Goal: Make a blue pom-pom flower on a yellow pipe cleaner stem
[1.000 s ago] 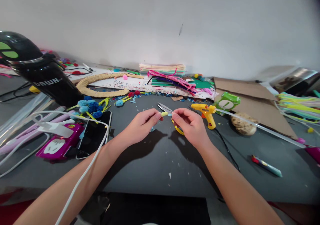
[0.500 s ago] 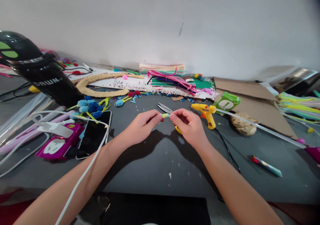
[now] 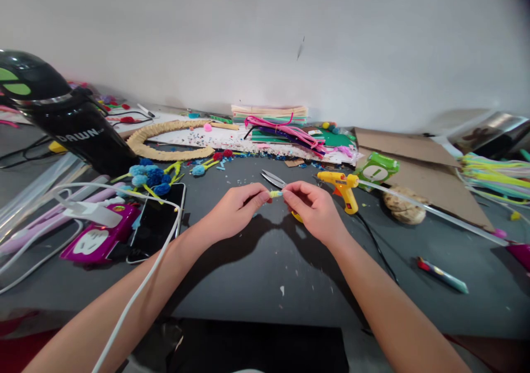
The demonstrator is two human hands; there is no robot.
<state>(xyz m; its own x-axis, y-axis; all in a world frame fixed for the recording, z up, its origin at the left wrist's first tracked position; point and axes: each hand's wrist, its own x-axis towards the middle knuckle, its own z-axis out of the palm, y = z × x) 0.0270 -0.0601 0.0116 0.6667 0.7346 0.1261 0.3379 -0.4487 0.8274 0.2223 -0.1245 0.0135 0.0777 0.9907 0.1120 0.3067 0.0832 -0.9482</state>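
Between my two hands is a short, fuzzy yellow and light-blue pipe cleaner [image 3: 275, 194], pinched at both ends. My left hand [image 3: 240, 210] grips its yellow end with thumb and forefinger. The light-blue end disappears into the pinch of my right hand [image 3: 317, 210]. Both hands hover over the middle of the table. Scissors [image 3: 273, 179] lie just beyond, blades pointing away to the left, their yellow handle partly covered by my right hand. To the right of that hand lies a yellow hot glue gun [image 3: 340, 185] with a black cord.
At left are a black bottle [image 3: 78, 124], blue pom-poms [image 3: 153, 178], a phone [image 3: 157, 224] and a purple power adapter [image 3: 103, 235]; a white cable crosses my left forearm. Behind lie pipe cleaner bundles [image 3: 285, 130]. On the right are a green tape measure [image 3: 377, 169], cardboard [image 3: 439, 185] and a lighter [image 3: 443, 275].
My hands stay almost in place. The pipe cleaner has turned slightly between my fingers, and its light-blue end now shows at my right fingertips.
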